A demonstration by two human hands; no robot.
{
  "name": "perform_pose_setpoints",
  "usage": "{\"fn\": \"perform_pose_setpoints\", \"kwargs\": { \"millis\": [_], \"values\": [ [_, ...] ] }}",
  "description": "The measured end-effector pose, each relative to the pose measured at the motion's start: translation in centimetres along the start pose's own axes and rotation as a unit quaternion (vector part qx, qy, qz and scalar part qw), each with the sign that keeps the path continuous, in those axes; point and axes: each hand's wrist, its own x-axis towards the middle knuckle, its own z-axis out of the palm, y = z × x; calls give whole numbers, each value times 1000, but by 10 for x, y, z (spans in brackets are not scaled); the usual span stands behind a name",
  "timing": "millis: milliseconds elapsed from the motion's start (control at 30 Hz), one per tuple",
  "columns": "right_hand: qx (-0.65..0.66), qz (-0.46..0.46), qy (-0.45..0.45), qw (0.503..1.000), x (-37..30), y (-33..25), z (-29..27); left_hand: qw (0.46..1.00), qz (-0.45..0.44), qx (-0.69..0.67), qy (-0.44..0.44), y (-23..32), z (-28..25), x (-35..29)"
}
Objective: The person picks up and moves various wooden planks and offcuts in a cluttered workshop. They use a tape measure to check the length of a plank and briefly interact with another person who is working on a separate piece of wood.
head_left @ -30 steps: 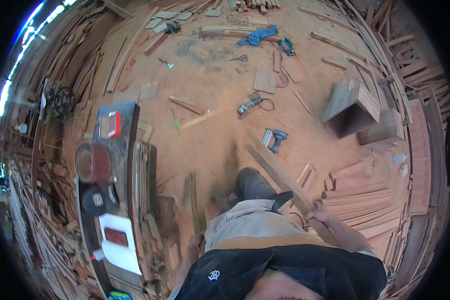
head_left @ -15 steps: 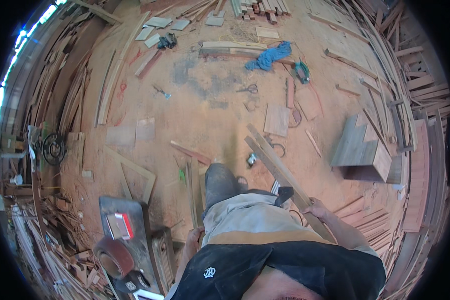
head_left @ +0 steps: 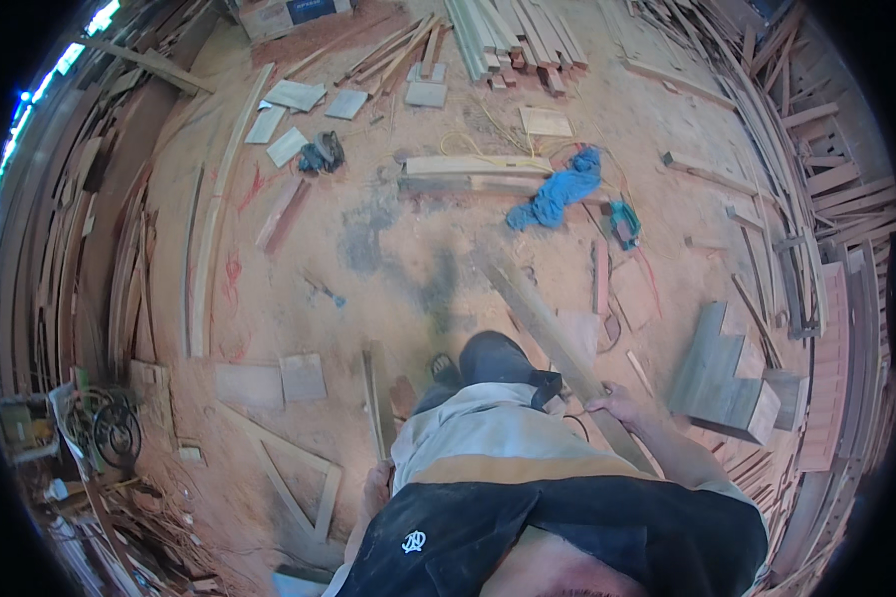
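My right hand point(head_left: 619, 406) is wrapped round a long wooden board point(head_left: 543, 316) at my right side. The board slants up and to the left, its far end out in front of me over the floor. At my left hip my left hand point(head_left: 376, 486) is closed on a shorter-looking length of wood point(head_left: 377, 398), which points forward; its rear end is hidden by my arm and body.
A grey stepped wooden box point(head_left: 724, 378) stands on the right. Ahead lie a blue cloth point(head_left: 560, 189), a green power tool point(head_left: 624, 225) with cords, and timber pieces point(head_left: 478, 177). A triangular wooden frame point(head_left: 289, 468) is at left. Stacked lumber point(head_left: 516, 45) lies farther off.
I have stepped forward, so the floor things sit lower in view. The dark table with the brown roll has mostly passed out at the lower left. Both hands keep their wood.
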Motion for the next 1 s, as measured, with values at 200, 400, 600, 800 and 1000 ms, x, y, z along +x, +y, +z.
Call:
{"fn": "perform_pose_setpoints", "kwargs": {
  "millis": [200, 400, 600, 800, 1000],
  "values": [
    [4, -60, 47, 997, 125, -195, -3, 991, -111, -19, 65, 220, 14, 72],
    [12, -173, 53, 983, 283, -450, -27, 994, -23, -53, 88, 367, 35, 148],
    [37, -265, 45, 963, 444, -797, -74, 980, 81, 89, 159, 511, 57, 185],
    [138, -390, 90, 906, 539, -1035, -55, 978, 70, 116, 158, 648, 33, 251],
    [-30, -407, -90, 908, 587, -953, 52, 975, 78, 170, 124, 821, -28, 324]
  ]
}}
